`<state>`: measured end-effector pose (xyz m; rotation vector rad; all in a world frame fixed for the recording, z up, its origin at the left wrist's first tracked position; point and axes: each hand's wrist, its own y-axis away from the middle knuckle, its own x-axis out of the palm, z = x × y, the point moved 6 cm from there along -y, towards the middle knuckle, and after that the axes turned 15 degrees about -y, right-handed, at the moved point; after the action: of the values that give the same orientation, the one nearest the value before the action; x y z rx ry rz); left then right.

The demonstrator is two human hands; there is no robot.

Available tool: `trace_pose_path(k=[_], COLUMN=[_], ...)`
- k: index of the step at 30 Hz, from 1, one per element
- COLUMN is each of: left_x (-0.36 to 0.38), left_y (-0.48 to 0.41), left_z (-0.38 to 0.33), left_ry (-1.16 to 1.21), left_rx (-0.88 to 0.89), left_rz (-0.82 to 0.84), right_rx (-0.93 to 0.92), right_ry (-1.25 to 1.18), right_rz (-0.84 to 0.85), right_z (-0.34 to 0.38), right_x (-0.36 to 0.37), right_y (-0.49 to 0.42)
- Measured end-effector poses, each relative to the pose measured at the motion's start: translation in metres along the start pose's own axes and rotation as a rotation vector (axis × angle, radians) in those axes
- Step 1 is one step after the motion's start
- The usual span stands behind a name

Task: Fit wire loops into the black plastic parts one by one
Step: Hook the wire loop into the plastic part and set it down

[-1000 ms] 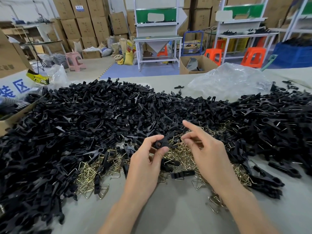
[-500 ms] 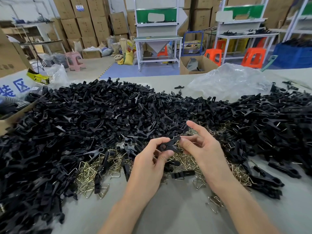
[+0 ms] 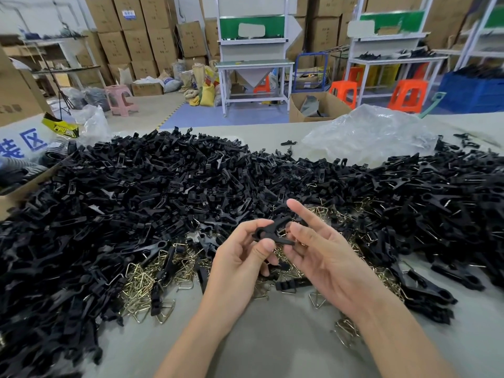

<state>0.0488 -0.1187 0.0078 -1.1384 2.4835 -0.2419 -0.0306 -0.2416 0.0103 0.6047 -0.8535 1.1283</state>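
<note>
A black plastic clip part (image 3: 274,231) is held above the table between both hands. My left hand (image 3: 240,266) pinches its round end between thumb and forefinger. My right hand (image 3: 324,257) holds the other end with thumb and lower fingers, its forefinger stretched out straight. I cannot tell if a wire loop is in the part. Brass-coloured wire loops (image 3: 152,282) lie heaped on the table under and around the hands. A big heap of black plastic parts (image 3: 141,192) covers the table's left and far side.
More black parts, some joined as clips (image 3: 425,285), lie at the right. A crumpled clear plastic bag (image 3: 373,135) sits at the back right. A cardboard box (image 3: 16,195) stands at the left edge. Bare grey table (image 3: 272,339) lies in front of me.
Both hands have lifted the black part slightly and turned it. My right forefinger has straightened and points up and away.
</note>
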Motion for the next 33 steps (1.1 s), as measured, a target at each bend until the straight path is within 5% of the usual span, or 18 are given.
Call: trace_pose_path(k=[8, 21, 33], left_x=[-0.002, 0.024, 0.024], left_y=[0.001, 0.011, 0.013], left_z=[-0.002, -0.015, -0.015], left_ry=[-0.125, 0.059, -0.041], left_rx=[0.004, 0.03, 0.046], left_rz=[-0.028, 0.263, 0.272], right_rx=[-0.044, 0.276, 0.297], right_ry=[0.036, 0.09, -0.111], right_rz=[-0.088, 0.22, 0.068], right_z=[0.0, -0.032, -0.039], right_x=[-0.005, 0.017, 0.015], right_y=[-0.003, 0.013, 0.011])
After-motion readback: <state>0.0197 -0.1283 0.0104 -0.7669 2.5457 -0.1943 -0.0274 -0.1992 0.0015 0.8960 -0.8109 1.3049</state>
